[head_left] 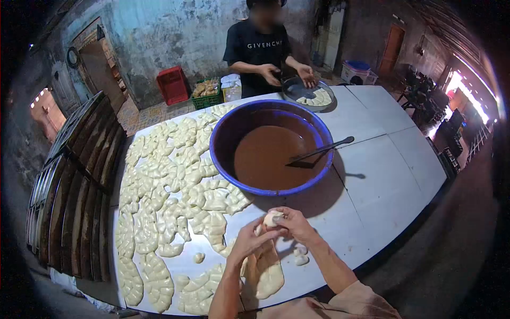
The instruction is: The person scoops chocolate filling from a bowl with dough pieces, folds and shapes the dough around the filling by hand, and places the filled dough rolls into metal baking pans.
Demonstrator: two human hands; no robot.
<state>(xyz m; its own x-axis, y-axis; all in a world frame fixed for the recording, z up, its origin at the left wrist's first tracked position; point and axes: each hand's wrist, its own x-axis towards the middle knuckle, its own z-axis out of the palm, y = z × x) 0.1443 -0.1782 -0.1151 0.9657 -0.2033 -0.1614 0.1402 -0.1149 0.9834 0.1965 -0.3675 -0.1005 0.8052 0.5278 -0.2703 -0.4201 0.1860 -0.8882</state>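
My left hand (252,237) and my right hand (295,224) meet near the table's front edge. Between them is a small pale dough piece (273,218), with the fingers of both hands closed on it. Under my left hand lies a long flat dough piece (270,274). A few small dough lumps (301,255) sit below my right hand. Many pale dough pieces (183,175) cover the left part of the white table (372,175). Beyond my hands stands a blue basin (325,181) of brown filling (271,154), a dark spoon (321,150) leaning in it.
Across the table a person in a black shirt (260,48) has both hands over a round tray (332,105) holding dough pieces. Stacked trays (74,196) stand at the left. A red crate (172,86) and a green crate (206,99) are by the wall.
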